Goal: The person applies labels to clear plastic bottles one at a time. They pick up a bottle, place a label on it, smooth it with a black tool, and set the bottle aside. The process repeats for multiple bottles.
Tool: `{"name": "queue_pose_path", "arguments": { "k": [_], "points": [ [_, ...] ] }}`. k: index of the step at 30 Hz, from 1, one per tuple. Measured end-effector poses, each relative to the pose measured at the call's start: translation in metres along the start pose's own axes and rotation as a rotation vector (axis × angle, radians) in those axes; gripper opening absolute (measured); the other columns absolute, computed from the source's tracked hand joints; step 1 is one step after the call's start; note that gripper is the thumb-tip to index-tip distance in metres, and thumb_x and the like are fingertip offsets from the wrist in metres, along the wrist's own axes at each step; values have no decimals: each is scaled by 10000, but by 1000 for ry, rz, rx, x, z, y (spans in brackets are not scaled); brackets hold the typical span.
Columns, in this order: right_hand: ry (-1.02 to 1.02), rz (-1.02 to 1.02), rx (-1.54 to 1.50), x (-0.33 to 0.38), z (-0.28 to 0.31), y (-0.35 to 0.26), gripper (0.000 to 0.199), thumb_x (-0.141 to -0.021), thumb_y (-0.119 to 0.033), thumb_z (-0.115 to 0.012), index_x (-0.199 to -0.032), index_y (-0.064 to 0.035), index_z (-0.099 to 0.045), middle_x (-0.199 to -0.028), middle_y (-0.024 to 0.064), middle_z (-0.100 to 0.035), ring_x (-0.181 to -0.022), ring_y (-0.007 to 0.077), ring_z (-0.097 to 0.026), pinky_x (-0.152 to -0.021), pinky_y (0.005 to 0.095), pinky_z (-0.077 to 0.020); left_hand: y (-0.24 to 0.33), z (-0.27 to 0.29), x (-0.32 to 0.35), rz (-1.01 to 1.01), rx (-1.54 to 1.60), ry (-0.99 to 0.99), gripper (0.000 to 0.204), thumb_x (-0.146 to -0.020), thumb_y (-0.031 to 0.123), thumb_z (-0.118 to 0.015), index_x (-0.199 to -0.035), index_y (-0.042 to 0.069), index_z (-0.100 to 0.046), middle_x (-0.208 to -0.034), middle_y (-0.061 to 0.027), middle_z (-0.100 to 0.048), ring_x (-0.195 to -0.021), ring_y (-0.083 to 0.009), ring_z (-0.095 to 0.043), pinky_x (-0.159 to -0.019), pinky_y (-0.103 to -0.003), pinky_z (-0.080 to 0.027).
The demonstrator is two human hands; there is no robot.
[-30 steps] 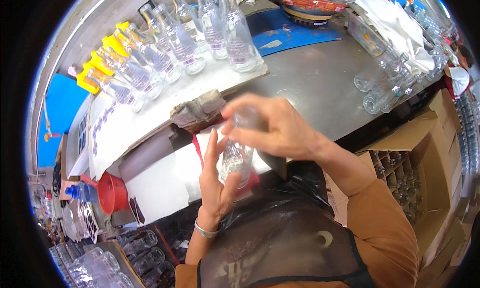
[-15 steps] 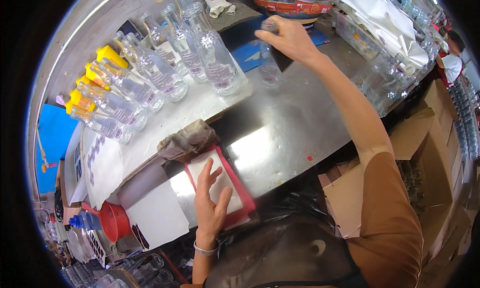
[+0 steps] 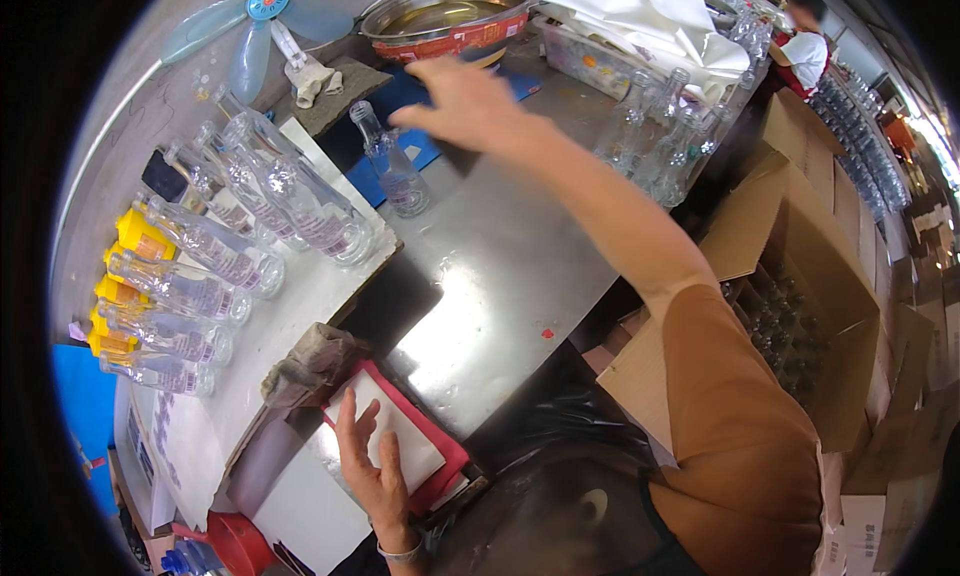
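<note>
My right hand is stretched out over the far part of the metal table, its fingers apart, empty and slightly blurred. Just left of its fingertips a clear glass bottle with a printed label stands upright on the table. My left hand, fingers spread, hovers by a white pad on a red cloth and holds nothing. Several more labelled glass bottles stand in rows on a white-topped board at the left.
A folded grey rag lies at the board's near edge. Behind are a wide metal basin holding liquid and a fan. Unlabelled bottles cluster at the right, beyond an open carton of bottles. Another person is farther back.
My right hand has let go of the glass bottle, which now stands on the table, and has lifted away from its neck. My left hand stays open. The view has shifted to the right.
</note>
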State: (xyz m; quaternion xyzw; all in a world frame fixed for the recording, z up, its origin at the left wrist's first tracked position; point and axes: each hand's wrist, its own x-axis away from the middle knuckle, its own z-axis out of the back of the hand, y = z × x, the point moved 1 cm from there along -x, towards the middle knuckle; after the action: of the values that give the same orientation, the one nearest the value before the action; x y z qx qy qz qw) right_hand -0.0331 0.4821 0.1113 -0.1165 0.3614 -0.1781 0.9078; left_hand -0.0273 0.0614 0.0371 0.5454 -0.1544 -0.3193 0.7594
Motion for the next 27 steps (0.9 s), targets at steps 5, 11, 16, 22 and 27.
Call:
{"name": "queue_pose_path", "arguments": {
  "k": [5, 11, 16, 22, 27],
  "points": [
    [-241, -458, 637, 12, 137, 44, 476, -886, -430, -660, -1202, -75, -686, -1234, 211, -647, -1113, 387, -650, -933, 492, -522, -1, 8, 13, 9, 41, 40, 547, -955, 74, -586, -1482, 16, -448, -1498, -162, -483, -1204, -290, -613, -1025, -399, -464],
    [-351, -469, 780, 64, 142, 95, 301, -847, -255, -683, -1059, -47, -731, -1068, 169, -711, -1061, 363, -666, -879, 471, -528, 7, -2, 18, -43, 42, -4, 541, -952, 99, -613, -1467, 16, -467, -1468, -155, -524, -1181, -289, -630, -1015, -399, -469],
    [-255, 31, 289, 98, 144, -15, 160, -828, -138, -688, -951, -36, -671, -893, 148, -649, -924, 369, -640, -818, 458, -516, 12, 6, 23, -33, 19, -5, 540, -930, 97, -647, -1442, 19, -495, -1443, -151, -554, -1186, -291, -639, -994, -398, -483],
    [-593, 456, -452, 66, 115, -129, 235, -902, -127, -690, -1110, -25, -661, -1012, 57, -686, -791, 184, -618, -727, 296, -489, 22, 17, -19, -248, 102, -202, 848, -818, 354, -780, -1496, -8, -421, -1461, -183, -523, -1290, -301, -559, -1052, -406, -439],
    [-456, 205, -816, 64, 24, -181, 369, -962, -177, -652, -1288, -10, -609, -1103, 32, -685, -717, 83, -597, -663, 234, -484, 18, 33, -10, 81, 654, -304, 967, -858, 629, -644, -1544, 27, -327, -1301, -195, -598, -1031, -274, -682, -884, -372, -514]
  ]
}}
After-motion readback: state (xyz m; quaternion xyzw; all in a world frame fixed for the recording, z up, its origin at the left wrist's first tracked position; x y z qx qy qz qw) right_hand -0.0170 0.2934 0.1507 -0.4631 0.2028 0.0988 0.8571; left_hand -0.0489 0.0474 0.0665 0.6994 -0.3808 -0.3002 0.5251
